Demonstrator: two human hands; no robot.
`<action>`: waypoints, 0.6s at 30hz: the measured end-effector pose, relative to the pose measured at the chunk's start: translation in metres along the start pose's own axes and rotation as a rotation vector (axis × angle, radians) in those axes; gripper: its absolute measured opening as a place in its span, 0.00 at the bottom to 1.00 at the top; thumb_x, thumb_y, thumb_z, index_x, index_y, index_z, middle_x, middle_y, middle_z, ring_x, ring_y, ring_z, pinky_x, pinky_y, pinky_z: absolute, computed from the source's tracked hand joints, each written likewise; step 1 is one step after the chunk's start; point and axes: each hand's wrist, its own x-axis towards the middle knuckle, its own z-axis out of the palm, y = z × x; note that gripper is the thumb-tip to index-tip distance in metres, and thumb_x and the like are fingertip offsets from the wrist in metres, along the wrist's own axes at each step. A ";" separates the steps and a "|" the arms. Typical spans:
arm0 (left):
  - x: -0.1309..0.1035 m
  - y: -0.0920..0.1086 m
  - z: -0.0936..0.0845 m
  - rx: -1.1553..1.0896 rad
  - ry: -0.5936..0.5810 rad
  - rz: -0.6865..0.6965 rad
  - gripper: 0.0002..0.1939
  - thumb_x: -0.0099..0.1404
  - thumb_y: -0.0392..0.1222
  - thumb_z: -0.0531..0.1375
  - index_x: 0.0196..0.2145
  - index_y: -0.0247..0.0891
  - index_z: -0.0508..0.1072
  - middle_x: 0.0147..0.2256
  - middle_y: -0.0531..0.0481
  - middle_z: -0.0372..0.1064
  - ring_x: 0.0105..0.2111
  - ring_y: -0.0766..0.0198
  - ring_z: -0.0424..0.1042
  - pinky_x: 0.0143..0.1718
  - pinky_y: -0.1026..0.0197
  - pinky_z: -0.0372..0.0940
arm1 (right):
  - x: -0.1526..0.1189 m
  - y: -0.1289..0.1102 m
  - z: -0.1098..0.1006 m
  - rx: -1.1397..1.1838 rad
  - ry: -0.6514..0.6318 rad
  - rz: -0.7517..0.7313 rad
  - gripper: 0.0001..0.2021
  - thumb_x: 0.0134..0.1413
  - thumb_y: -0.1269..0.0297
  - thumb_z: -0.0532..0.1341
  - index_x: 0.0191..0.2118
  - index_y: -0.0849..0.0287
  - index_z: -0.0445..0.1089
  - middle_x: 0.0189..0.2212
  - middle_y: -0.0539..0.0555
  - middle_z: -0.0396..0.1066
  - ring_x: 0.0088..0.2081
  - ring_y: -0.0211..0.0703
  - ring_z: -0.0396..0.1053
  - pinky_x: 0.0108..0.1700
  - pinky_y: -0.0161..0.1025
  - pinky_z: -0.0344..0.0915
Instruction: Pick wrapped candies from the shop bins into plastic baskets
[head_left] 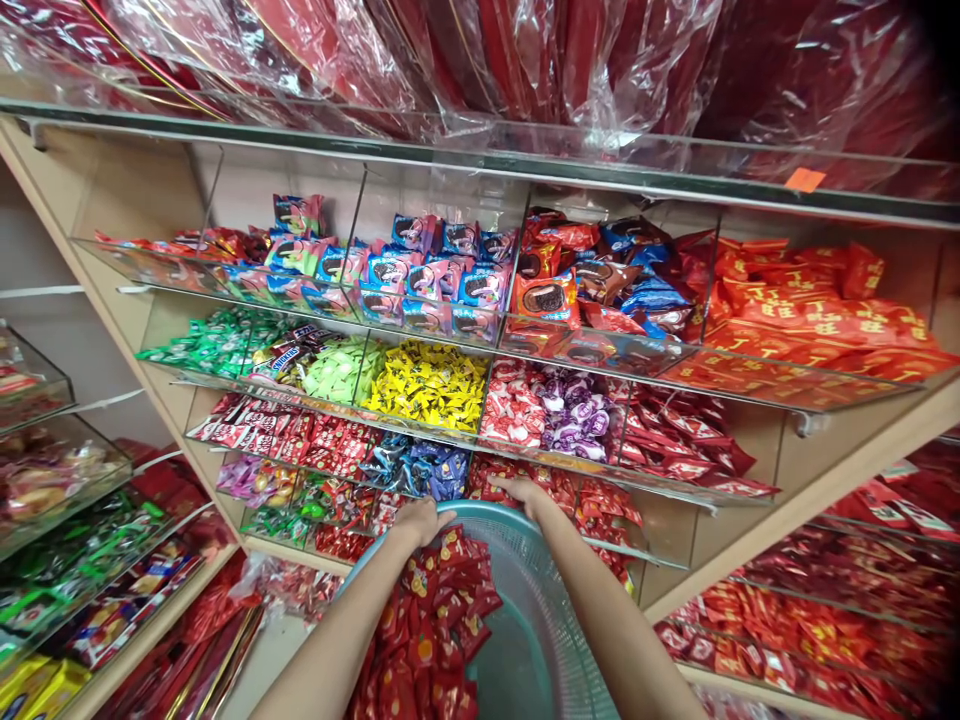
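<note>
Mostly below hands (pixel 422 522) — teal basket (pixel 517 650), red packets (pixel 439 620)

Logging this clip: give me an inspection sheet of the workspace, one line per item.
Surface: slanted glass-fronted shelves in a wooden unit; the basket's support is hidden.
Job's things: teal basket partly filled with red packets.
Clutter: plastic-wrapped red goods crowd the top.
Grippers: bare hands; left hand grips the basket rim, right hand reaches to the lower shelf, contact unclear.
Cables: nothing seen.
Surroundings: yellow sweets and other wrapped sweets in compartments; stocked shelves both sides.
</note>
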 end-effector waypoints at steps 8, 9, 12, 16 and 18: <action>-0.005 0.002 -0.005 -0.024 -0.022 0.001 0.35 0.59 0.63 0.41 0.45 0.30 0.67 0.47 0.33 0.66 0.48 0.49 0.66 0.45 0.56 0.59 | -0.009 0.022 -0.040 0.400 -0.131 0.170 0.19 0.45 0.47 0.58 0.33 0.61 0.66 0.21 0.52 0.71 0.20 0.36 0.67 0.25 0.34 0.66; -0.005 0.002 -0.005 -0.030 -0.019 0.004 0.35 0.59 0.63 0.41 0.45 0.30 0.67 0.47 0.33 0.66 0.48 0.49 0.66 0.45 0.56 0.59 | -0.010 0.025 -0.045 0.508 -0.136 0.193 0.18 0.45 0.48 0.58 0.32 0.60 0.65 0.19 0.51 0.71 0.19 0.35 0.66 0.24 0.32 0.65; -0.005 0.002 -0.005 -0.046 -0.016 0.013 0.36 0.58 0.63 0.41 0.46 0.28 0.66 0.48 0.31 0.65 0.48 0.46 0.65 0.45 0.53 0.59 | -0.017 0.033 -0.056 0.715 -0.159 0.193 0.15 0.45 0.51 0.60 0.32 0.59 0.66 0.19 0.49 0.71 0.19 0.34 0.66 0.23 0.29 0.63; -0.004 0.001 -0.003 -0.094 -0.005 0.004 0.36 0.57 0.64 0.43 0.45 0.28 0.67 0.48 0.30 0.65 0.48 0.46 0.65 0.45 0.53 0.59 | -0.036 0.034 -0.064 0.808 -0.229 0.081 0.13 0.46 0.54 0.60 0.33 0.59 0.66 0.23 0.50 0.72 0.22 0.35 0.69 0.26 0.32 0.65; -0.002 0.000 -0.001 -0.120 0.005 -0.002 0.36 0.56 0.65 0.44 0.45 0.28 0.67 0.47 0.30 0.65 0.48 0.47 0.65 0.45 0.54 0.58 | -0.048 0.030 -0.068 0.804 -0.257 0.024 0.12 0.47 0.55 0.60 0.34 0.58 0.67 0.24 0.51 0.73 0.23 0.36 0.69 0.28 0.33 0.66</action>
